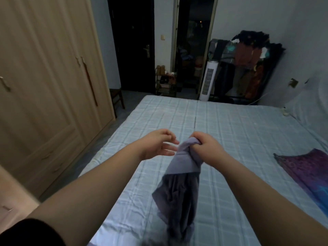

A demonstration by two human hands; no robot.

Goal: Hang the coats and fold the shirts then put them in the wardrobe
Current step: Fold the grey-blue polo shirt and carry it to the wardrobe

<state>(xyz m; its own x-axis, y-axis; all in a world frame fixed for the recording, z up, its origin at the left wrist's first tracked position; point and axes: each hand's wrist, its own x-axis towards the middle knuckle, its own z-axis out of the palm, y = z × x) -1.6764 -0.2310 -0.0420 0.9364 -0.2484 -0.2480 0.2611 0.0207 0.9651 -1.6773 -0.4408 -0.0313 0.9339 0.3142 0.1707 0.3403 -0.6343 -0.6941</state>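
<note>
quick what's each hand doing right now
Left hand: open, fingers reaching toward the grey shirt, holding nothing.
Right hand: gripping the bunched top of the grey shirt.

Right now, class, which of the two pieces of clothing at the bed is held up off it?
The grey shirt, hanging bunched from the right hand. The purple garment lies flat on the bed, far right, untouched.
</note>
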